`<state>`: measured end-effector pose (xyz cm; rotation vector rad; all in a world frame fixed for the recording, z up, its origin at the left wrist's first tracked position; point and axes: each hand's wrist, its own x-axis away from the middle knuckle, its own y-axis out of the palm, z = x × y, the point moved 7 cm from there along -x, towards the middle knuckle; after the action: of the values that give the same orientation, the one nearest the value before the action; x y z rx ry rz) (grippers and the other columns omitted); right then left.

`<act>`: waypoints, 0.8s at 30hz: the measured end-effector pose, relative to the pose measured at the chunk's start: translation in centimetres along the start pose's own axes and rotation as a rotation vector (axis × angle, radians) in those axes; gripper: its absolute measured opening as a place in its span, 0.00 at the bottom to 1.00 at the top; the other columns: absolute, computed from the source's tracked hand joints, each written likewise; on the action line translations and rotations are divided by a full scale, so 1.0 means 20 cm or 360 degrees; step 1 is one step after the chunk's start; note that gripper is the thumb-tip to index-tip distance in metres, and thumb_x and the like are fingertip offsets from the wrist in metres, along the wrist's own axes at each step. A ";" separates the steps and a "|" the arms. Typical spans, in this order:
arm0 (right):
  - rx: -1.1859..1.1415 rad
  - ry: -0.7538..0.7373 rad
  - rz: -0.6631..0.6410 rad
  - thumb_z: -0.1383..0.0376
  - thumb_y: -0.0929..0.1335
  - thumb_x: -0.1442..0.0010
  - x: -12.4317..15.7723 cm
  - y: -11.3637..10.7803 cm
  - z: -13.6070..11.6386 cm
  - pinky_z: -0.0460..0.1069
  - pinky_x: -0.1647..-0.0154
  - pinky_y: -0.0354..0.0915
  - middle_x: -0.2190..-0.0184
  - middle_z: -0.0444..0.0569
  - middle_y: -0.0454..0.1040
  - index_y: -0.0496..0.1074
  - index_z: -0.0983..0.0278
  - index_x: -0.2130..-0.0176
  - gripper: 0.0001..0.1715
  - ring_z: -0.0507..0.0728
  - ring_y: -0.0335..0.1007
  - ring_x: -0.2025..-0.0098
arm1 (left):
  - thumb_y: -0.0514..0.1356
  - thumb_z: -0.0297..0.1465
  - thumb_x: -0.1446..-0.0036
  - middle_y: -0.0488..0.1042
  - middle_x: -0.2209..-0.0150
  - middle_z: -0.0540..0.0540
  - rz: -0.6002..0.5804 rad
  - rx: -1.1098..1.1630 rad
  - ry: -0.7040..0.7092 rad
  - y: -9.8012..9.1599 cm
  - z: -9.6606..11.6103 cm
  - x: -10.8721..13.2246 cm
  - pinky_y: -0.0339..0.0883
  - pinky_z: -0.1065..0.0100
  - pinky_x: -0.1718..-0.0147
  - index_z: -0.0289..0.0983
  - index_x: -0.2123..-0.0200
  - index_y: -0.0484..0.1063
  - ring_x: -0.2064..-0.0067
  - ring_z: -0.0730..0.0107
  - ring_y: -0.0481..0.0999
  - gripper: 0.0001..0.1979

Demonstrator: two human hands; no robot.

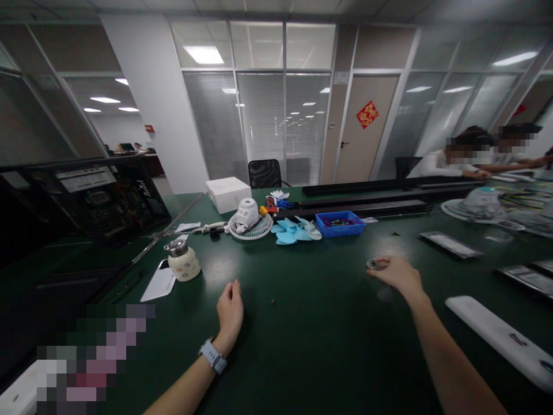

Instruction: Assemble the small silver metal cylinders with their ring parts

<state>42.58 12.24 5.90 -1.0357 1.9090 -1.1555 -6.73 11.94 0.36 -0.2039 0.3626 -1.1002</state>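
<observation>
My right hand [400, 276] reaches out over the dark green table, fingers closed on a small round metal part [372, 264] with a shiny rim. Its exact kind is too small to tell. My left hand [230, 308], with a watch [212, 355] on the wrist, rests on the table with fingers curled together. Whatever it may hold is hidden. A tiny dark piece [273, 301] lies on the tabletop between the hands. Left of my left hand stands a cream jar with a metal top [185, 262], beside a white phone-like slab [159, 282].
Farther back are a white fan body on its grille [249, 220], light-blue fan blades [294, 230], a blue tray [340, 225] of small parts and a white box [228, 194]. A long white casing [496, 337] lies at right. An open computer case [99, 199] stands left. Two people sit far right.
</observation>
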 end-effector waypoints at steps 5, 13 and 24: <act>0.0117 0.0178 -0.0216 0.51 0.71 0.58 -0.03 0.08 0.07 0.56 0.64 0.68 0.63 0.53 0.80 0.78 0.58 0.61 0.23 0.67 0.76 0.60 | 0.47 0.46 0.41 0.58 0.81 0.55 0.0008 -0.0027 0.0030 0.00 0.01 0.00 0.51 0.69 0.76 0.39 0.78 0.58 0.77 0.70 0.60 0.20; -0.0298 -0.1002 0.0411 0.50 0.66 0.43 0.42 -0.09 -0.69 0.61 0.47 0.57 0.52 0.52 0.74 0.69 0.58 0.47 0.27 0.64 0.67 0.49 | 0.47 0.47 0.42 0.58 0.81 0.55 0.0011 0.0025 0.0062 0.01 0.00 0.00 0.51 0.70 0.76 0.39 0.78 0.59 0.77 0.71 0.60 0.20; -0.0445 -0.1263 -0.0433 0.52 0.67 0.41 0.75 0.52 -1.13 0.49 0.65 0.62 0.69 0.44 0.75 0.79 0.53 0.60 0.14 0.54 0.70 0.67 | 0.46 0.46 0.40 0.58 0.82 0.54 0.0035 0.0019 0.0102 0.00 0.02 0.00 0.51 0.70 0.75 0.39 0.79 0.57 0.77 0.71 0.61 0.21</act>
<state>13.72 10.86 3.15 -1.6413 1.3235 -0.4724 -6.50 11.88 0.72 -0.1539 0.4143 -1.0890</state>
